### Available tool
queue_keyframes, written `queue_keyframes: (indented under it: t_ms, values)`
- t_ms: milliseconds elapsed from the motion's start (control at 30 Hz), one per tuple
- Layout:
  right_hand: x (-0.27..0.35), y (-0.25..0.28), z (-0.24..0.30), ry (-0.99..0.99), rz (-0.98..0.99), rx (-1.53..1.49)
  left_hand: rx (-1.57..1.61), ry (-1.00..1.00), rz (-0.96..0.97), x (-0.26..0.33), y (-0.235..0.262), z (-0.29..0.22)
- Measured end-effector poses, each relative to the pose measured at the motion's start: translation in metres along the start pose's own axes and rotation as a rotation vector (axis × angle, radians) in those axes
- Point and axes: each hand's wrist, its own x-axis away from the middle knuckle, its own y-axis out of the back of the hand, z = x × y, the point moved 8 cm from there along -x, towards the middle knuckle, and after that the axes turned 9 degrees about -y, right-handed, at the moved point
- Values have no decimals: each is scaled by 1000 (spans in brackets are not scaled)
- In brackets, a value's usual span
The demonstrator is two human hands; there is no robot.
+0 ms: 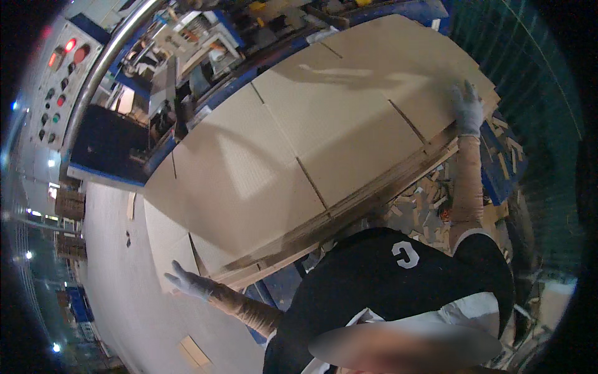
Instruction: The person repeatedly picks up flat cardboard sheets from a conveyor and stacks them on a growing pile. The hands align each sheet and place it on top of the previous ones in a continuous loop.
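Note:
Slotted cardboard sheets [324, 131] lie in a stack in front of me, running slantwise from the lower left to the upper right. My left hand [192, 283], in a light grey glove, is at the near left end of the stack with its fingers stretched and thumb apart. Whether it touches the end flap I cannot tell. Over the far right end of the top sheet lies my right hand [468, 111], gloved too, fingers spread and pointing away. Tan sleeves cover both forearms.
At the far left stands a control panel [59, 87] with lit buttons, beside a bent metal rail [103, 65]. Blue machinery [205, 93] runs behind the stack. Cardboard scraps [423, 202] litter the area below my right arm. Green netting [529, 75] hangs at the right.

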Motion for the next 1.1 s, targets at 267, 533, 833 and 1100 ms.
queue_keyframes:
  t_ms: [267,533,833,1100]
  values:
    - [-53,28,-24,-552,-135,-1507,897,169,-146,-86,18,13]
    - [-24,165,18,-379,145,-1369,-286,-439,425,-76,38,15]
    - [138,159,149,922,669,-599,-13,-683,1050,124,-39,-79]
    - [132,124,176,1004,733,-637,-410,-1280,1198,184,-96,-96]
